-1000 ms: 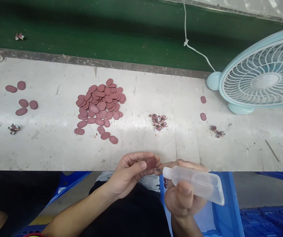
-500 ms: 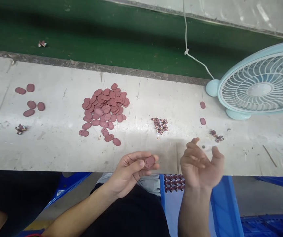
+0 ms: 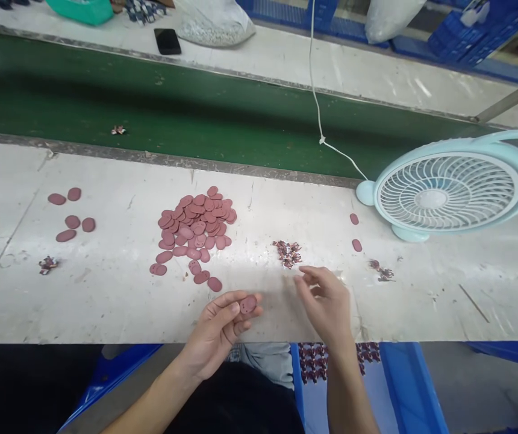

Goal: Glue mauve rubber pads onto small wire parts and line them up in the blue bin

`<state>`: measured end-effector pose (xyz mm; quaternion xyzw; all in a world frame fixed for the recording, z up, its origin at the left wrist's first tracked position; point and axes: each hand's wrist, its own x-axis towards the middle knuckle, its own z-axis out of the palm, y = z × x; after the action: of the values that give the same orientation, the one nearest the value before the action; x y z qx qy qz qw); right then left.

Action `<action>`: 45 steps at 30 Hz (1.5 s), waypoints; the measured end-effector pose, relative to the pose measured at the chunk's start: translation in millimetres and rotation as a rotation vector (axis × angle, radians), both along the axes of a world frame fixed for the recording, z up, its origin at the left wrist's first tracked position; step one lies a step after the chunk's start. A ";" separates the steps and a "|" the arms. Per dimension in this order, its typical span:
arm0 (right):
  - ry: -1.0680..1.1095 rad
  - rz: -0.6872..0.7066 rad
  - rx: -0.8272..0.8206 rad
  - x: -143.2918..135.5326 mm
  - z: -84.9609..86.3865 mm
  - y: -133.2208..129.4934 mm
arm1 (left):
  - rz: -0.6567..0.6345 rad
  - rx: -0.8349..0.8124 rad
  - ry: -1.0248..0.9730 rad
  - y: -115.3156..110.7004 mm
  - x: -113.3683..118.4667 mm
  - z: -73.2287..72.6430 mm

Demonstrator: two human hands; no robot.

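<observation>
Between its thumb and fingers my left hand (image 3: 223,325) holds a dark red oval disc (image 3: 248,304) with small holes in it, just above the table's front edge. My right hand (image 3: 326,301) is over the table to the right, thumb and index finger apart, and nothing shows between them. Just beyond its fingertips lies a small cluster of dark red and white parts (image 3: 288,254). A large pile of the same oval discs (image 3: 196,220) is spread on the table, left of that cluster.
A light blue fan (image 3: 449,190) stands at the right, its white cable (image 3: 317,108) running across the green strip (image 3: 241,126). Several loose discs (image 3: 72,222) lie at the left. A blue bin (image 3: 415,386) with rows of parts sits below the table edge. Farther back lies a black phone (image 3: 167,41).
My right hand has moved left and turned palm down, close to the small cluster. My left hand still holds the disc. The camera view has tilted up, showing more of the far table.
</observation>
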<state>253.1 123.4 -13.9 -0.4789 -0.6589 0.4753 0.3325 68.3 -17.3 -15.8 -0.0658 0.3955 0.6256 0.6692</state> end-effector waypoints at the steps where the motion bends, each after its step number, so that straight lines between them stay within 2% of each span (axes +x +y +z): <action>1: -0.092 0.027 0.041 -8.4 -1.2 2.9 | 0.004 -0.004 0.001 -0.3 -0.7 0.8; 4: -0.329 0.082 0.148 -23.7 -8.6 15.0 | 0.016 -0.019 0.000 -1.4 -2.5 3.0; 7: -0.491 0.101 0.197 -27.2 -13.3 19.3 | 0.018 -0.031 0.006 -2.7 -4.0 3.9; 14: -0.622 0.113 0.166 -15.1 -2.4 12.7 | 0.011 -0.021 0.014 -4.2 -5.5 1.0; 16: -0.601 0.105 0.136 -9.1 5.0 10.0 | -0.001 0.000 0.021 -4.0 -4.8 1.0; 18: -0.484 0.135 0.047 -3.8 14.4 2.0 | -0.016 0.025 0.031 -3.7 -3.5 2.0; 22: 0.101 0.257 -0.322 -3.0 33.3 -29.5 | -0.036 0.073 0.063 -3.3 0.7 5.6; 24: 0.276 0.246 -0.414 -8.9 39.5 -45.3 | -0.046 0.085 0.093 -3.4 3.2 7.2; 29: 0.232 0.130 -0.423 -26.2 45.5 -62.4 | -0.039 0.126 0.296 -4.9 8.8 7.7; 33: 0.182 0.142 -0.391 -30.3 47.9 -62.6 | -0.041 0.191 0.407 -6.3 10.8 5.2; 38: 0.153 0.178 -0.377 -31.4 49.4 -63.5 | -0.055 0.251 0.399 -6.7 11.5 4.1; 45: 0.169 0.172 -0.428 -28.8 44.6 -62.6 | -0.035 0.205 0.347 -4.6 13.5 3.4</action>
<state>224.2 60.9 30.7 -0.4390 -0.5516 0.6690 0.2356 81.8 -21.9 -12.4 0.1184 0.4402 0.6529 0.6049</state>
